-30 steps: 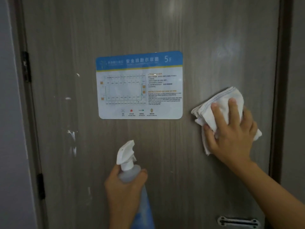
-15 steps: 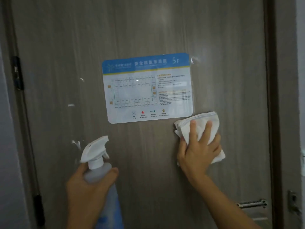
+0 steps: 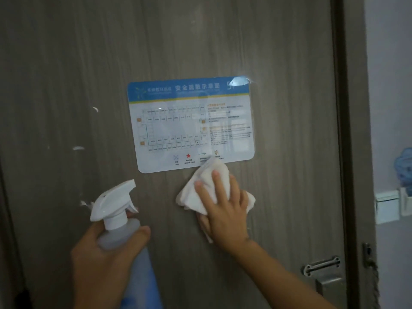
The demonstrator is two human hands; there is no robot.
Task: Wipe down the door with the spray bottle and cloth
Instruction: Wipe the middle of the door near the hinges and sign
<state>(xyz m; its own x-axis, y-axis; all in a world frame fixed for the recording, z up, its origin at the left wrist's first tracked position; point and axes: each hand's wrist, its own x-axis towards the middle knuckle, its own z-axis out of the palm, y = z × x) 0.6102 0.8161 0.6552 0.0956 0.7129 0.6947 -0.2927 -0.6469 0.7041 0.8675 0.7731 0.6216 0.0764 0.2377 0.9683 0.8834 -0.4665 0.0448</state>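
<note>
A grey-brown wood-grain door (image 3: 278,52) fills the view. My right hand (image 3: 225,210) presses a crumpled white cloth (image 3: 200,192) flat against the door, just under the lower edge of a blue-and-white evacuation sign (image 3: 191,126). The cloth's top tip overlaps the sign's bottom edge. My left hand (image 3: 104,264) grips the neck of a spray bottle (image 3: 118,210) with a white trigger head and a blue-tinted body, held upright low on the left, its nozzle facing the door. White smears (image 3: 78,148) mark the door's left side.
A metal door chain plate and handle (image 3: 323,267) sit at the lower right of the door. The dark door frame (image 3: 341,152) runs down the right, with a pale wall, white switches (image 3: 386,207) and a blue object (image 3: 403,163) beyond it.
My right hand has slid the cloth left and down across the door, from right of the sign to under its bottom edge. The view has shifted right. The spray bottle stays held.
</note>
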